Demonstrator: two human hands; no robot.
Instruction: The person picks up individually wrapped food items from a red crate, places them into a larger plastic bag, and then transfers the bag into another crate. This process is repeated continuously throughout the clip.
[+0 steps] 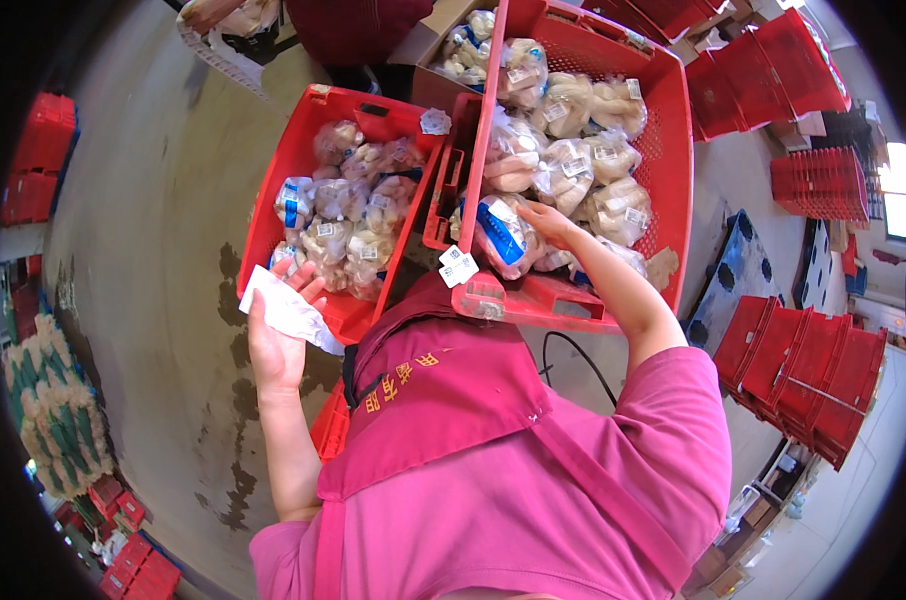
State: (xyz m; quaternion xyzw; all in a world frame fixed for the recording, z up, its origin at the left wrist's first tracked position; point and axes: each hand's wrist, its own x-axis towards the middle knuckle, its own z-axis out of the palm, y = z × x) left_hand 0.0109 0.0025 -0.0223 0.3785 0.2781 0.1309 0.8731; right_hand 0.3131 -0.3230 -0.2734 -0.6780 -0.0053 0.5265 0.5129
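Note:
My left hand (279, 352) holds a crumpled white sheet of paper (292, 307) between thumb and fingers, beside the near left corner of a red plastic crate (269, 202). The fingers of my right hand (549, 225) touch a clear plastic bag with a blue band (507, 241), at the near end of a larger red crate (670, 187). Whether they grip the bag is hidden. Both crates hold several clear bags of pale produce, likely mushrooms, many bearing white labels. Small printed labels (458, 267) stick to the large crate's near left corner.
More labels (435, 121) lie on the left crate's far corner. An open cardboard box (427, 45) with bags stands behind. Another person (355, 30) is at the top. Stacked red crates (798, 375) and a blue pallet (734, 274) stand right. A black cable (577, 345) hangs beside me.

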